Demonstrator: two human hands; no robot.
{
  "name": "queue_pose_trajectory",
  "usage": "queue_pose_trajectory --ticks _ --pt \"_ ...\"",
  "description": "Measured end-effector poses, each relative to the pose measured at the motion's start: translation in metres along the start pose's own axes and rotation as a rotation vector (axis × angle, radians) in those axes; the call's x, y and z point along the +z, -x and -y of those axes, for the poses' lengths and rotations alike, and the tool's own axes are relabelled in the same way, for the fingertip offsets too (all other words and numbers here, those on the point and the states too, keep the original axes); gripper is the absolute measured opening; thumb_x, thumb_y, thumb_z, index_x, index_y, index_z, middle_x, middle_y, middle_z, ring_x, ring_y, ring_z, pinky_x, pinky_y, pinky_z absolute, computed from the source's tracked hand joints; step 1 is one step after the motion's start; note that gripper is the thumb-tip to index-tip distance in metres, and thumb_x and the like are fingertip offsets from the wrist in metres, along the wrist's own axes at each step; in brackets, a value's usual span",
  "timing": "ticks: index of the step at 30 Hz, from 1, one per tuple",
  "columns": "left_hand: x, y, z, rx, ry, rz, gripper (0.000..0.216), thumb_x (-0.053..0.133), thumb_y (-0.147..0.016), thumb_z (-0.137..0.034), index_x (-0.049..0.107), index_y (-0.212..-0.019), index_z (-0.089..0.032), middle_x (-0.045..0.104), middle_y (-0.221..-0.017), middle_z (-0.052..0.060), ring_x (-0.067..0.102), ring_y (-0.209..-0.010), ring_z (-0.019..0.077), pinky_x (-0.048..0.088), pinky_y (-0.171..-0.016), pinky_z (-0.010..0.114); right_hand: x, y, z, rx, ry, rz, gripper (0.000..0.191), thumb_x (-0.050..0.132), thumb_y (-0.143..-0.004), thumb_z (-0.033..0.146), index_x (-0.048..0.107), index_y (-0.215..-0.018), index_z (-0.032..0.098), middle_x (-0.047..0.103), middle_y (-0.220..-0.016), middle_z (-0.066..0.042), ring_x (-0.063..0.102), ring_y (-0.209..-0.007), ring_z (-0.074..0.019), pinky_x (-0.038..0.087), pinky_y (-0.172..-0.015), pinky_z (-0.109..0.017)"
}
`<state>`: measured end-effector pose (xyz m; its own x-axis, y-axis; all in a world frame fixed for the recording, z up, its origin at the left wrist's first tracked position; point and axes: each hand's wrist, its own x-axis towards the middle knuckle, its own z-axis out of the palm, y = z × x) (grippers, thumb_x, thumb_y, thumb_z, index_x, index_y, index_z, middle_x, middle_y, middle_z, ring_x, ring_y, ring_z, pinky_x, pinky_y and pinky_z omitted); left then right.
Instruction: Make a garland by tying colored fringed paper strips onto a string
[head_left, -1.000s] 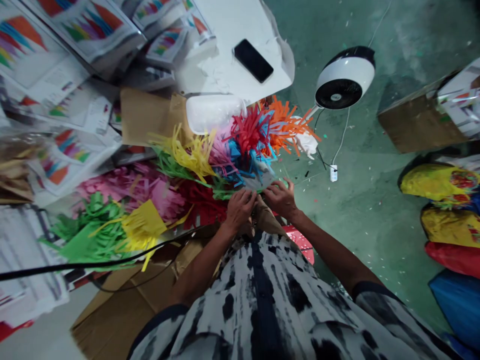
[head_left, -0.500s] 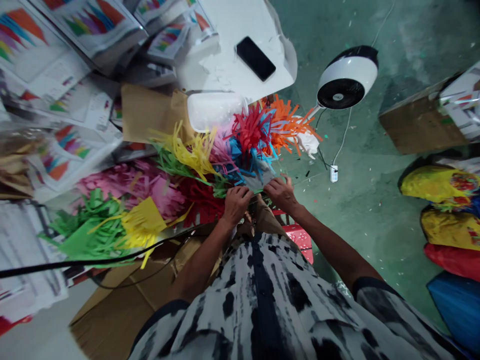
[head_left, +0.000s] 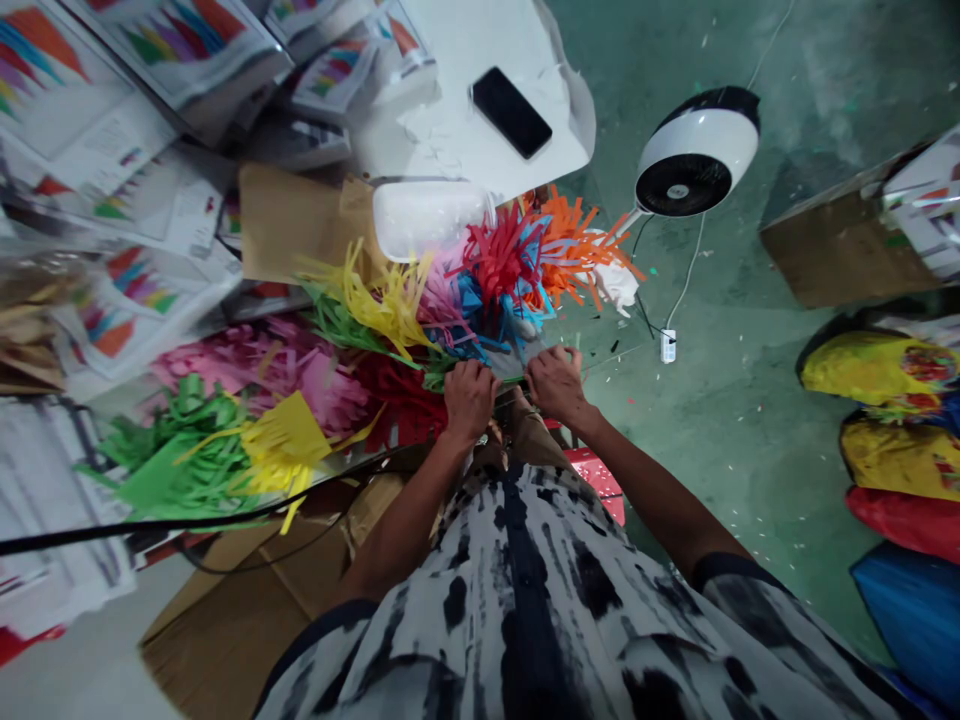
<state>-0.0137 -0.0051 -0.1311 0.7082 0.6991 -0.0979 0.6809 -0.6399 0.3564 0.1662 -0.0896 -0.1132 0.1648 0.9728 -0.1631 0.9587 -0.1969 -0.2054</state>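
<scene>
Bundle (head_left: 491, 285) | multicoloured fringed paper — splayed | left hand (head_left: 469, 398), right hand (head_left: 555, 383) grip base

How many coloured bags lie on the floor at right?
4: yellow bag uppermost, second yellow bag under it, red bag next, blue bag lowest. The picture's edge crops them, so more may be hidden.

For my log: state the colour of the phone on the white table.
Black flat rectangular phone; head view.

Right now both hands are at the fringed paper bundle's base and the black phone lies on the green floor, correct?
No: the head view shows the black phone on the white tabletop. The left hand and right hand are at the base of the fringed paper bundle.
</scene>
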Motion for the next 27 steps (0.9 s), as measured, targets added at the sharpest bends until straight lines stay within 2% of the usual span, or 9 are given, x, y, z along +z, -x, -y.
queue_pose_trajectory --ticks 3,6,9,13,15,19,23,27 --pt "-0.008 -0.006 0.000 -0.051 0.040 0.025 0.015 0.069 -0.095 -0.038 0.070 -0.092 -0.023 0.068 -0.108 0.012 0.057 -0.105 0.0332 0.042 -0.084 0.045 -0.005 -0.006 -0.002 0.043 -0.038 0.023 0.016 0.061 -0.094 0.029 0.073 -0.090 0.018 0.073 -0.096 -0.016 0.053 -0.108 -0.0352 0.029 -0.100 -0.054" --pt "-0.010 -0.009 0.003 -0.083 0.091 0.038 0.013 0.072 -0.092 -0.037 0.071 -0.091 -0.024 0.070 -0.104 0.010 0.058 -0.103 0.0318 0.042 -0.082 0.043 -0.006 -0.008 -0.011 0.129 -0.123 0.055 0.013 0.066 -0.092 0.032 0.073 -0.087 0.022 0.074 -0.094 -0.011 0.056 -0.107 -0.0332 0.031 -0.096 -0.049" --pt "-0.005 -0.005 0.007 -0.018 0.139 0.030 0.011 0.069 -0.095 -0.029 0.075 -0.103 -0.027 0.073 -0.111 0.008 0.060 -0.107 0.0298 0.043 -0.085 0.043 -0.002 -0.003 -0.018 0.174 -0.192 0.030 0.012 0.067 -0.094 0.034 0.074 -0.091 0.024 0.076 -0.098 -0.008 0.057 -0.108 -0.0307 0.031 -0.097 -0.046" --pt "0.006 0.005 0.007 0.196 0.135 0.041 0.028 0.062 -0.097 -0.018 0.075 -0.119 -0.031 0.074 -0.120 0.007 0.061 -0.114 0.0280 0.043 -0.094 0.044 0.010 0.012 -0.014 -0.005 -0.126 -0.086 0.014 0.061 -0.099 0.026 0.075 -0.100 0.025 0.076 -0.105 -0.007 0.056 -0.111 -0.0273 0.023 -0.110 -0.050" --pt "0.010 0.009 0.005 0.244 0.108 0.028 0.030 0.061 -0.098 -0.019 0.074 -0.122 -0.028 0.074 -0.122 0.009 0.061 -0.115 0.0290 0.043 -0.096 0.045 0.017 0.021 -0.009 -0.094 -0.077 -0.135 0.019 0.057 -0.102 0.023 0.075 -0.100 0.024 0.076 -0.103 -0.006 0.057 -0.109 -0.0251 0.021 -0.114 -0.050" --pt "0.014 0.011 0.002 0.309 0.078 -0.020 0.028 0.058 -0.100 -0.025 0.073 -0.124 -0.023 0.074 -0.118 0.013 0.062 -0.113 0.0291 0.043 -0.096 0.045 0.025 0.030 -0.005 -0.152 -0.046 -0.217 0.021 0.055 -0.104 0.024 0.075 -0.108 0.023 0.077 -0.105 -0.006 0.058 -0.111 -0.0235 0.020 -0.117 -0.048" --pt "0.017 0.008 0.003 0.339 0.073 -0.004 0.027 0.049 -0.106 -0.026 0.073 -0.117 -0.020 0.074 -0.111 0.012 0.064 -0.104 0.0250 0.043 -0.088 0.039 0.028 0.023 -0.011 -0.232 -0.021 -0.193 0.021 0.055 -0.105 0.022 0.076 -0.105 0.025 0.076 -0.102 -0.005 0.057 -0.109 -0.0223 0.020 -0.117 -0.048" --pt "0.020 0.004 0.005 0.336 0.053 0.007 0.024 0.049 -0.106 -0.024 0.072 -0.111 -0.020 0.074 -0.108 0.012 0.063 -0.100 0.0242 0.042 -0.082 0.037 0.031 0.008 -0.016 -0.355 0.028 -0.147 0.029 0.047 -0.106 0.017 0.074 -0.095 0.023 0.073 -0.092 -0.003 0.057 -0.102 -0.0205 0.022 -0.117 -0.045"
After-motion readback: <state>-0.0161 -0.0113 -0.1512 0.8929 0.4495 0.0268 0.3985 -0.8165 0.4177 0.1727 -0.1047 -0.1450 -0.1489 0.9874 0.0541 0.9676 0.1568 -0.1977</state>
